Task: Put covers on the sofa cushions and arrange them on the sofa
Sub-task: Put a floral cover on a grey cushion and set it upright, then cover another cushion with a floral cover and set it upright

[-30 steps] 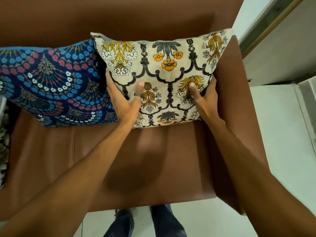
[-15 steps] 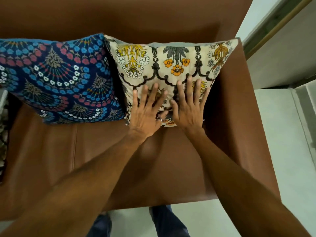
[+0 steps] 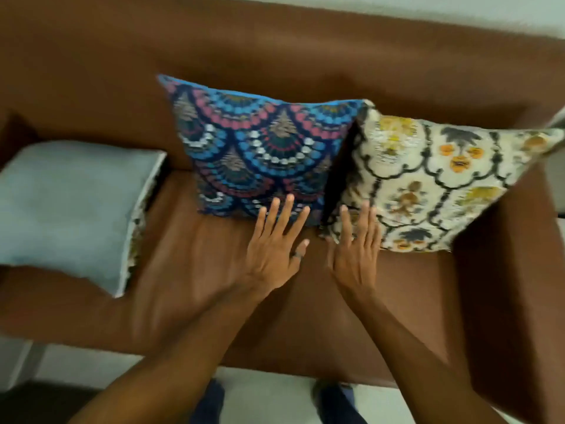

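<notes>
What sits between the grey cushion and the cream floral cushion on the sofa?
Head view: the blue patterned cushion stands between the grey cushion and the cream floral cushion, propped against the sofa backrest.

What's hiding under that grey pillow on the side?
The grey cushion lies on the brown sofa. A strip of patterned fabric peeks out beneath its right edge. Whether that is another cushion or just a cover cannot be seen; the grey cushion hides the rest.

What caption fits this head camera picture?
Two open hands, left hand and right hand, at the blue cushion and cream floral cushion on the brown sofa.
</notes>
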Demonstrator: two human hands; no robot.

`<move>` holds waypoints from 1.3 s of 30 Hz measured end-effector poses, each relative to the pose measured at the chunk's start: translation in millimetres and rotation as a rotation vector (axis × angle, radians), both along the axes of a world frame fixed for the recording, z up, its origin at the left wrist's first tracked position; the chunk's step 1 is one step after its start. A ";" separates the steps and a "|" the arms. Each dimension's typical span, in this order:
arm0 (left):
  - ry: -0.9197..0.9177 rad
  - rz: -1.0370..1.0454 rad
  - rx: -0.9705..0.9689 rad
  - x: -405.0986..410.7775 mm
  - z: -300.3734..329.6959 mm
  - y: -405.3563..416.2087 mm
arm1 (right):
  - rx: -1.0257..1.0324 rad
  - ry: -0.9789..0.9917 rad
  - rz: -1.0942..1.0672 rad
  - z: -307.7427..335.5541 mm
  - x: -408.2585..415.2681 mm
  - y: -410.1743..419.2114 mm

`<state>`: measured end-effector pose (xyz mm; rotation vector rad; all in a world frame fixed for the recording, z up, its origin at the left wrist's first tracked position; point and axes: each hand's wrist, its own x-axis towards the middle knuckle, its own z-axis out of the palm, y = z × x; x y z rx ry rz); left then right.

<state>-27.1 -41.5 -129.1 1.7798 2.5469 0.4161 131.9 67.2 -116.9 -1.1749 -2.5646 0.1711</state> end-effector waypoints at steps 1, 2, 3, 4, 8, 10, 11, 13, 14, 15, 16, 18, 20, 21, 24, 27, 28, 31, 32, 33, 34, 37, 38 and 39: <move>0.014 0.071 0.040 -28.7 8.0 -24.5 | -0.004 0.066 0.121 5.2 -33.4 -22.3; 0.025 0.143 0.077 -55.0 14.0 -45.2 | -0.025 0.110 0.212 9.6 -61.5 -40.5; 0.035 0.224 0.108 -83.5 17.7 -68.7 | -0.057 0.142 0.280 13.7 -91.4 -58.6; 0.038 0.320 0.117 -115.0 20.6 -96.0 | -0.103 0.157 0.338 16.7 -123.4 -77.7; -0.156 0.880 0.111 -223.9 19.0 -191.1 | -0.361 0.016 0.459 9.6 -225.7 -139.2; -0.337 1.226 0.186 -275.8 13.0 -229.6 | -0.410 -0.056 0.481 -5.0 -272.4 -166.5; -0.446 1.412 0.235 -301.7 9.4 -245.7 | -0.400 -0.093 0.498 -14.4 -294.8 -178.7; -0.719 1.795 0.442 -349.7 3.9 -271.8 | -0.363 -0.165 0.543 -31.6 -333.5 -198.4; -0.875 1.953 0.629 -368.4 1.1 -281.9 | -0.341 -0.204 0.574 -38.5 -349.1 -205.9; -1.017 2.048 0.821 -383.8 -3.8 -293.0 | -0.322 -0.237 0.609 -45.9 -365.6 -215.3; -1.147 2.064 0.979 -393.9 -8.7 -301.2 | -0.299 -0.254 0.643 -53.0 -379.9 -224.4; -1.251 2.004 1.087 -397.6 -13.7 -313.1 | -0.262 -0.243 0.683 -62.5 -401.0 -237.6; -1.316 1.874 1.083 -395.0 -12.9 -321.4 | -0.264 -0.227 0.679 -67.7 -418.2 -239.1; -1.352 1.821 1.089 -392.9 -9.2 -323.0 | -0.261 -0.224 0.674 -68.5 -423.0 -236.0; -1.296 1.789 1.142 -396.1 9.2 -321.4 | -0.279 -0.212 0.712 -60.8 -426.3 -219.5; -1.286 1.689 1.180 -404.7 44.5 -307.4 | -0.352 -0.089 0.756 -39.1 -416.4 -195.2; -1.293 1.629 1.172 -410.6 57.9 -299.9 | -0.377 -0.038 0.747 -32.6 -415.3 -185.7; -1.249 1.494 1.104 -434.9 94.9 -268.2 | -0.566 0.113 0.540 -9.3 -417.9 -168.6; -1.184 1.457 1.053 -442.4 104.6 -256.5 | -0.656 0.182 0.398 0.2 -421.7 -166.0; -1.093 1.422 0.980 -448.4 108.8 -247.5 | -0.739 0.251 0.249 9.0 -425.4 -164.6; -1.000 1.373 0.909 -455.9 109.4 -240.4 | -0.808 0.315 0.119 19.6 -431.7 -162.5; -0.913 1.111 0.832 -480.8 100.1 -229.1 | -0.962 0.418 -0.115 37.3 -457.7 -153.7; -0.933 1.025 0.848 -487.8 96.3 -227.3 | -0.993 0.451 -0.126 39.7 -463.8 -152.5; -0.973 0.942 0.864 -495.4 91.7 -226.2 | -1.020 0.474 -0.088 41.7 -466.5 -154.0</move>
